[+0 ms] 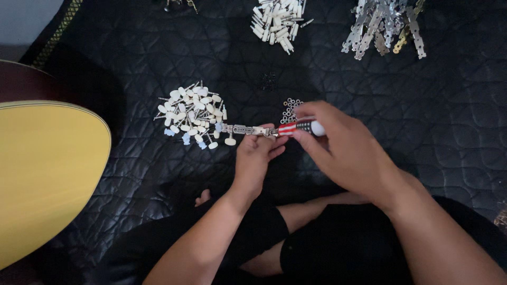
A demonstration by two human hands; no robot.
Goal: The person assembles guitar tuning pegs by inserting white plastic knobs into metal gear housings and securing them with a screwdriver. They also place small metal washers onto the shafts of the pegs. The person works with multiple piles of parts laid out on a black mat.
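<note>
Left hand pinches a metal strip; right hand grips a screwdriver against the strip's end.

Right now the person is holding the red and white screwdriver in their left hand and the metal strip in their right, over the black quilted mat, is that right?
The hands are swapped. In the head view the right hand grips the red and white screwdriver, and the left hand holds the metal strip, over the black quilted mat.

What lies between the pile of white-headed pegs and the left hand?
In the head view, a narrow metal strip spans that stretch, from the pile of white-headed pegs to the left hand, which holds its end.
</note>
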